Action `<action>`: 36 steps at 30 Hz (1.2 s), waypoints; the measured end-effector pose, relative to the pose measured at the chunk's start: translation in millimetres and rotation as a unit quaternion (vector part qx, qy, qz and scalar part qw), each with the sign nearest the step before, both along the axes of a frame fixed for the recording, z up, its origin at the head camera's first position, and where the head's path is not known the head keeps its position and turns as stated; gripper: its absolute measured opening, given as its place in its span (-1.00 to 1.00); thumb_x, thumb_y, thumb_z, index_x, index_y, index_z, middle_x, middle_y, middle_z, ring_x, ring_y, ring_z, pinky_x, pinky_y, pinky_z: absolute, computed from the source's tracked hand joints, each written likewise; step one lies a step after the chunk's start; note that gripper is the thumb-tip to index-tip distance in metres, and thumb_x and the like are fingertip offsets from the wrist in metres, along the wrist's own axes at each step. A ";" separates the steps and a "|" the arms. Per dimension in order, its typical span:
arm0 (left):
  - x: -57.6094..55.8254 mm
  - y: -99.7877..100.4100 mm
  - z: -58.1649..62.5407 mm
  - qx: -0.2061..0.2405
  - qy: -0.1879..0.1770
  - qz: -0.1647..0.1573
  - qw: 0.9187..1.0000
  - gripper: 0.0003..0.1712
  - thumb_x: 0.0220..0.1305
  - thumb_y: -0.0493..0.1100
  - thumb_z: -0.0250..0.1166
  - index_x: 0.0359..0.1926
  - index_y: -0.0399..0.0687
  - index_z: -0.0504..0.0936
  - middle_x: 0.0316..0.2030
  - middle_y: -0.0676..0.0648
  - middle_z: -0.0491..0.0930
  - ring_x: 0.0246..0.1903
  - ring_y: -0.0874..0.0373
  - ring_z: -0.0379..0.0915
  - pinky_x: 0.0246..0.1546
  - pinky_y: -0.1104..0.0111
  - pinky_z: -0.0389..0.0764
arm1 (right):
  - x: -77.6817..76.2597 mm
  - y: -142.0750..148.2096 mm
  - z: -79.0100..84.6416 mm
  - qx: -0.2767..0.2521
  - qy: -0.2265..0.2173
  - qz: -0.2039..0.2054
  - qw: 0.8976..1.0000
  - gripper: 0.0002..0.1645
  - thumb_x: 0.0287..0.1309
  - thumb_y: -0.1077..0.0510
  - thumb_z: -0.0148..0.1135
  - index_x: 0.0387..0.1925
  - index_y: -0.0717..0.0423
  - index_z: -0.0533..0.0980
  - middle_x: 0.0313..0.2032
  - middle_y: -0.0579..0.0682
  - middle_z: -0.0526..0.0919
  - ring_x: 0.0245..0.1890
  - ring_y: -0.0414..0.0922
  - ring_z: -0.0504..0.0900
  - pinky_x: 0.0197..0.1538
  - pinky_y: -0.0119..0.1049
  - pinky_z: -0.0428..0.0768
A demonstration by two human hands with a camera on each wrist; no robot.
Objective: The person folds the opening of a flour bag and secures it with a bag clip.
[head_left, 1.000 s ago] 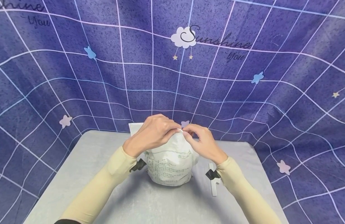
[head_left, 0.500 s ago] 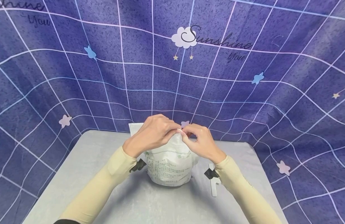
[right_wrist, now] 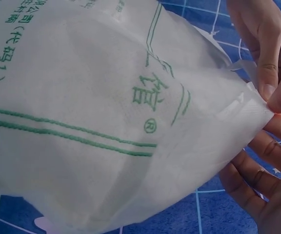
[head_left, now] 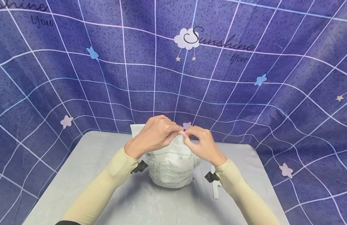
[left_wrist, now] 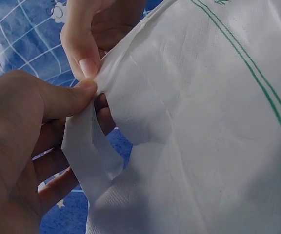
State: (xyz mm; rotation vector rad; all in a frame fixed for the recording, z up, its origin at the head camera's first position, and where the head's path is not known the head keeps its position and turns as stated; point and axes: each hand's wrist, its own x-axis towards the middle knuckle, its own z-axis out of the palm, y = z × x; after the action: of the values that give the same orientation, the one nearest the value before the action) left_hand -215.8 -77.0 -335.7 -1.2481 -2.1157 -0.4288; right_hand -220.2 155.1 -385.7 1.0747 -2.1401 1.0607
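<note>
Pinching the bag's top edge, the left hand and right hand meet just right of the middle of the head view, their thumbs and fingertips close together on the fabric. The white bag stands bulging on the grey table, a little below the centre of the frame, narrowing upward to the spot where both hands hold it. Rows of small green characters and a thin green line cross its front. At the left of the left-wrist view, a flat strip of the bag runs down from the left thumb, beside an oval gap through which fingers and blue cloth show. Larger green characters, an ® mark and double lines fill the middle and left of the right-wrist view, with the pinch at its right edge. Behind the left hand in the head view, a white flap juts out to the upper left. Near the right wrist, lower right of centre, a slim white object lies on the table, partly covered by a black piece at the cuff. Cream sleeves reach in from both lower corners, and a purple-blue gridded curtain fills the upper frame
</note>
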 end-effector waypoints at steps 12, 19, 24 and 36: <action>-0.5 -1.5 0.8 -0.001 0.006 -0.002 1.000 -0.86 0.37 -0.19 0.48 -0.09 0.04 0.89 -0.26 0.12 0.84 -0.28 0.24 0.77 -0.03 0.32 0.70 | -0.5 3.8 -4.0 -0.004 0.027 0.010 1.000 -0.85 0.25 0.31 0.29 -0.33 0.09 0.75 -0.38 -0.11 0.75 -0.35 -0.19 0.68 -0.21 -0.29 0.69; -1.2 -1.6 -0.5 0.004 0.008 -0.003 1.000 -0.87 0.37 -0.19 0.48 -0.11 0.05 0.89 -0.26 0.11 0.85 -0.27 0.24 0.77 -0.02 0.31 0.70 | 1.0 7.7 -8.1 0.002 0.026 0.002 1.000 -0.84 0.24 0.32 0.31 -0.27 0.16 0.78 -0.32 -0.02 0.81 -0.29 -0.08 0.78 -0.13 -0.20 0.74; -0.9 -1.6 -0.8 0.005 0.009 -0.007 1.000 -0.88 0.37 -0.18 0.47 -0.12 0.05 0.89 -0.26 0.11 0.84 -0.26 0.24 0.77 -0.03 0.32 0.70 | 3.0 9.5 -10.4 0.006 0.018 -0.008 1.000 -0.83 0.25 0.31 0.32 -0.23 0.17 0.80 -0.29 0.00 0.84 -0.27 -0.05 0.81 -0.15 -0.14 0.76; -0.1 -3.0 -1.0 0.002 0.004 -0.002 1.000 -0.85 0.35 -0.22 0.47 -0.11 0.04 0.89 -0.26 0.12 0.84 -0.26 0.24 0.77 0.02 0.31 0.70 | 5.7 15.6 -18.5 0.000 0.015 -0.014 1.000 -0.81 0.22 0.29 0.36 -0.18 0.15 0.82 -0.28 -0.02 0.86 -0.34 -0.11 0.76 -0.26 -0.15 0.74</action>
State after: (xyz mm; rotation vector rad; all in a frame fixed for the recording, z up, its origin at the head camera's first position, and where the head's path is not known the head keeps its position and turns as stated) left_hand -215.9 -80.0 -336.6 -1.2516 -2.1055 -0.4288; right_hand -214.5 170.8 -404.2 1.0524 -2.1253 1.0244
